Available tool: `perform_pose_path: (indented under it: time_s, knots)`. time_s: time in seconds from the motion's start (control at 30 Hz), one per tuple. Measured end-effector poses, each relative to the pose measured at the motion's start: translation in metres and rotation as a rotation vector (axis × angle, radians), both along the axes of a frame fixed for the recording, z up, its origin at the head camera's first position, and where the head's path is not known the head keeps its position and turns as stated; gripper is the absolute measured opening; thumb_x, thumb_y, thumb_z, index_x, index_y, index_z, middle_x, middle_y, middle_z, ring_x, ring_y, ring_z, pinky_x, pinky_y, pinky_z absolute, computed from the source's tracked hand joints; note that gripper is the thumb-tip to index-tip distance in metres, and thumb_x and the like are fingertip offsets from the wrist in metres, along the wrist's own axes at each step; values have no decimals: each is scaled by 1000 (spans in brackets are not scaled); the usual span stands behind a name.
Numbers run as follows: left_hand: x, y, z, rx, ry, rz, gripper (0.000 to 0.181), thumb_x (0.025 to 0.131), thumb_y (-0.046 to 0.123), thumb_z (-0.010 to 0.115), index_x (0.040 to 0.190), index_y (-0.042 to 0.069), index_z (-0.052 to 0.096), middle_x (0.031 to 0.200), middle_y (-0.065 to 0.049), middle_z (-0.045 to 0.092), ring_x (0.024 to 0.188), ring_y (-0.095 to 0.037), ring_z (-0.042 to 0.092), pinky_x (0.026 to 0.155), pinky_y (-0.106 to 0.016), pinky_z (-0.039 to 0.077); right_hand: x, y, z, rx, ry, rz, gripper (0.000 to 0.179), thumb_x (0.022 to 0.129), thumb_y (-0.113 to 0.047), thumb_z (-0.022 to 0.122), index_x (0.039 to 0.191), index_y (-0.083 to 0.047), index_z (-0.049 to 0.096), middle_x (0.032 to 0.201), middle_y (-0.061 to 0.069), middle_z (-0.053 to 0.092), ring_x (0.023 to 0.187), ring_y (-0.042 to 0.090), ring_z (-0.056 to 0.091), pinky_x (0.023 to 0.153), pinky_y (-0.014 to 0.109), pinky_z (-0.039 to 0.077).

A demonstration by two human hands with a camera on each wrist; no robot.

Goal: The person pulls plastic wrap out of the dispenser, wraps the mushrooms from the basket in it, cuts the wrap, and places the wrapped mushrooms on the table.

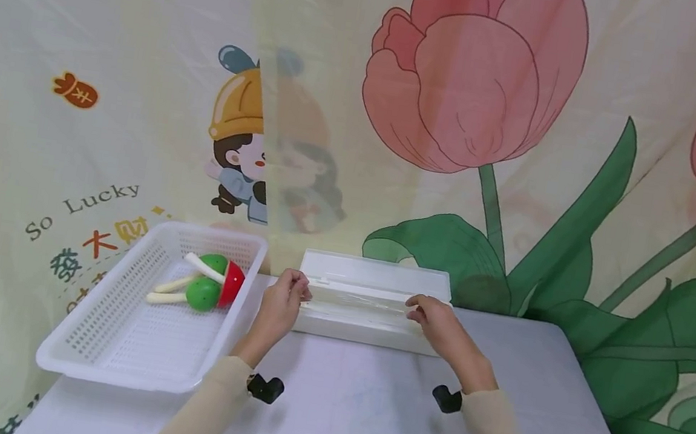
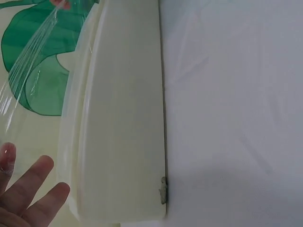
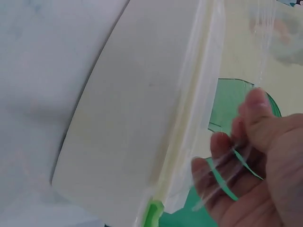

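Now, head view: we've got clear film drawn above the open white box on the desk, pinched at its 2 ends by left grip and right grip. We'd keep those ends level and the pull even, so nothing bunches. Only this view gives us the basket with its stick-and-ball toys. Left wrist: a grey lump at the box's edge, which the head view doesn't show us. Right wrist: loose folds across the fingers, worth smoothing, we reckon, and a green tab at the box's end!
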State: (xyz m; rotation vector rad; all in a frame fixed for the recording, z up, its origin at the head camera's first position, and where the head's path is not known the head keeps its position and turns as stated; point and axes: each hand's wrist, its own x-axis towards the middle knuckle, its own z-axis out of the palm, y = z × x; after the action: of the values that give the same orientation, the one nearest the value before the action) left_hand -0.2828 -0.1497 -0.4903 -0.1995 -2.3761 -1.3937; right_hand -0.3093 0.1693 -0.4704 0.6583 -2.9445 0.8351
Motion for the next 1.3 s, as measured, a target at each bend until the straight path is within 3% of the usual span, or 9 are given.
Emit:
perform_pose_path:
  time_s: [0.13, 0.3, 0.43, 0.6, 0.73, 0.93, 1.17, 1.3]
  knots:
    - [3, 0, 1, 49, -2, -16, 14, 109, 14, 49, 108, 2, 56, 90, -14, 71, 88, -28, 74, 80, -39, 62, 9, 9, 0, 70, -22, 45, 21, 98, 3, 64, 119, 1, 68, 99, 8, 65, 90, 20, 63, 80, 34, 57]
    - [9, 1, 0, 89, 15, -14, 15, 109, 16, 50, 107, 2, 57, 91, -14, 72, 89, -30, 75, 80, -42, 63, 14, 23, -9, 87, 103, -28, 14, 93, 8, 67, 103, 1, 75, 94, 9, 61, 86, 19, 62, 74, 31, 57]
    - [15, 1, -1, 116, 39, -4, 14, 107, 15, 54, 107, 1, 58, 93, -15, 72, 89, -33, 76, 77, -44, 63, 17, 35, -12, 45, 215, -93, 11, 91, 6, 71, 99, 1, 76, 95, 12, 64, 86, 23, 65, 72, 34, 58]
    - [21, -1, 1, 156, 85, 19, 10, 102, 8, 62, 104, -1, 62, 99, -19, 72, 88, -36, 76, 75, -46, 63, 22, 47, -8, -53, 261, -146, 9, 90, 2, 74, 99, 2, 76, 92, 11, 66, 85, 24, 65, 71, 34, 58]
    - [26, -2, 5, 184, 124, 29, 7, 98, 3, 67, 102, -3, 66, 99, -21, 72, 85, -38, 76, 73, -49, 62, 26, 54, -4, -145, 305, -139, 10, 91, -1, 74, 99, 2, 77, 92, 11, 69, 83, 24, 67, 68, 29, 57]
    - [28, -7, 9, 182, 152, 31, 11, 98, 6, 67, 103, -3, 66, 97, -20, 72, 83, -35, 76, 72, -43, 63, 31, 53, 3, -228, 371, -130, 8, 90, 3, 74, 97, 1, 78, 91, 12, 71, 80, 22, 67, 66, 24, 56]
    - [29, -11, 22, 205, 203, 34, 13, 98, 8, 67, 104, -4, 65, 96, -20, 72, 82, -35, 76, 73, -37, 63, 37, 46, 18, -268, 467, -125, 10, 89, 6, 74, 97, 0, 77, 90, 14, 71, 79, 22, 68, 66, 23, 57]
    - [31, -11, 23, 202, 182, 19, 13, 97, 7, 68, 105, -3, 64, 97, -18, 71, 84, -33, 76, 75, -36, 63, 42, 48, 18, -258, 443, -118, 11, 90, 7, 72, 99, 0, 77, 92, 11, 72, 81, 22, 68, 67, 23, 57]
